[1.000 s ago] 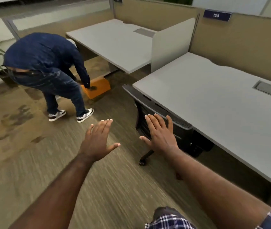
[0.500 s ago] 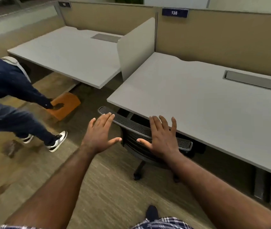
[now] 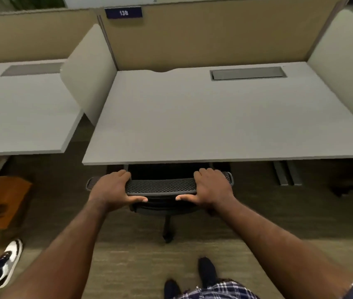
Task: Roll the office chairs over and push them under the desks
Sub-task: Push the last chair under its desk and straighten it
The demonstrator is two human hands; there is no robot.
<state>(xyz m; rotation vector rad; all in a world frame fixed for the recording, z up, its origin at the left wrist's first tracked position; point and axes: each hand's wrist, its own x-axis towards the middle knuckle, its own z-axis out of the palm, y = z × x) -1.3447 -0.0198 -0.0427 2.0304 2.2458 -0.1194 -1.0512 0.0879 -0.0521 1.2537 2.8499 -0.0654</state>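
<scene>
- At lower centre of the frame, a person's left hand [image 3: 115,188] and right hand [image 3: 211,187] each grip the top edge of a black mesh-backed office chair [image 3: 161,186], fingers curled over the rim and thumbs pressed against its near face.
- The chair sits at the front edge of the flat pale grey desk [image 3: 214,117], its seat already beneath the top and only the backrest showing.
- Judged from this position, the push is nearly complete: an even, straight shove from both hands would keep the chair square, with the fingers drawn back before the backrest meets the desk edge.
- The seat, armrests and most of the wheeled base are hidden under the desk; one dark leg and caster [image 3: 168,236] shows below.
- How much room remains under the desk cannot be told.
- At lower left, a second person's black-and-white sneaker [image 3: 7,262] is cut off by the frame, beside a blurred orange flat object [image 3: 0,199].
</scene>
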